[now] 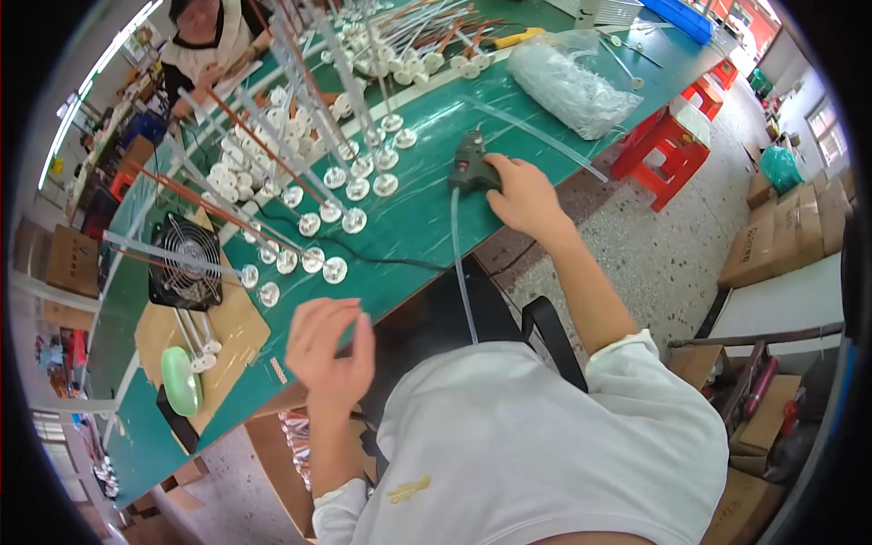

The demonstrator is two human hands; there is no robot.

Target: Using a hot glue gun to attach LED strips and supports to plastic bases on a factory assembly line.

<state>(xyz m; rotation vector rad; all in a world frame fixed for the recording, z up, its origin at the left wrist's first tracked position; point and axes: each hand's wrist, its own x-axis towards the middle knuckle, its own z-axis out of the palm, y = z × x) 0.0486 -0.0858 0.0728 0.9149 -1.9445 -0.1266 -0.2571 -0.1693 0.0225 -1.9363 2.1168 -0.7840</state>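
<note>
A dark glue gun lies near the table's front edge, with a long translucent glue stick running from its back end toward my body. Wrapped against the glue gun's right side, my right hand grips it; part of the grip is hidden. Held over the near edge of the table, my left hand is empty, its thumb apart from the curved fingers. Beyond it stand several clear and brown rods on round white bases, some upright and some leaning.
A black fan and a pale green oval case rest by a cardboard sheet at left. A clear plastic bag lies far right. Red stools stand beside the table. Another person sits across it.
</note>
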